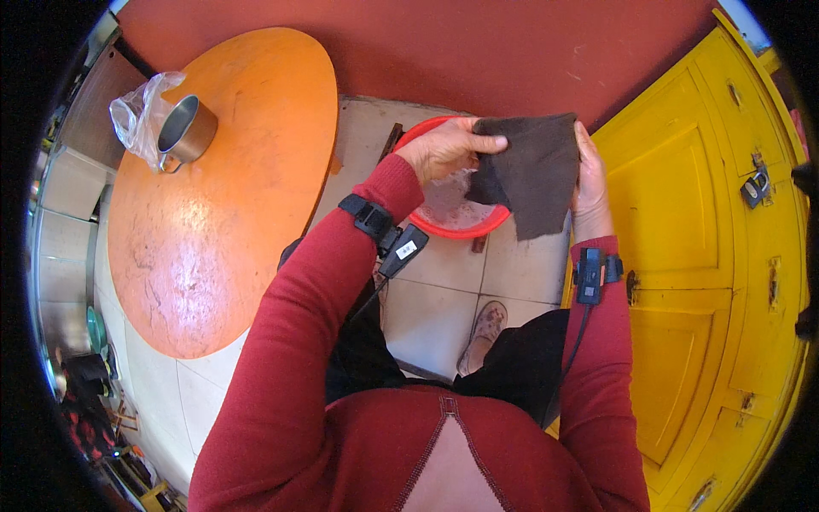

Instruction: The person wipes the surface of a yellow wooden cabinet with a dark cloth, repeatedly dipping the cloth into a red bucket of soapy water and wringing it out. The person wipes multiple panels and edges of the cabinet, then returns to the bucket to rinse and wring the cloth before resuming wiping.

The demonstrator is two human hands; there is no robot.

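A dark brown cloth (534,166) is spread between my two hands, above the right side of a red plastic basin (492,223). My left hand (445,148) grips its upper left part, with the thumb lying on top. At the cloth's right edge, my right hand (590,176) holds the upper corner, its fingers partly hidden behind the fabric. Sudsy, cloudy water (451,203) shows in the basin below. The cloth's lower edge hangs down past the basin's rim, and part of it is folded near my left hand.
An orange oval table (256,192) stands at the left, bearing a metal mug (198,136) and a clear plastic bag (137,115). Yellow cabinet doors (665,211) with a padlock (755,188) are close on the right. A red wall (512,51) rises behind the basin.
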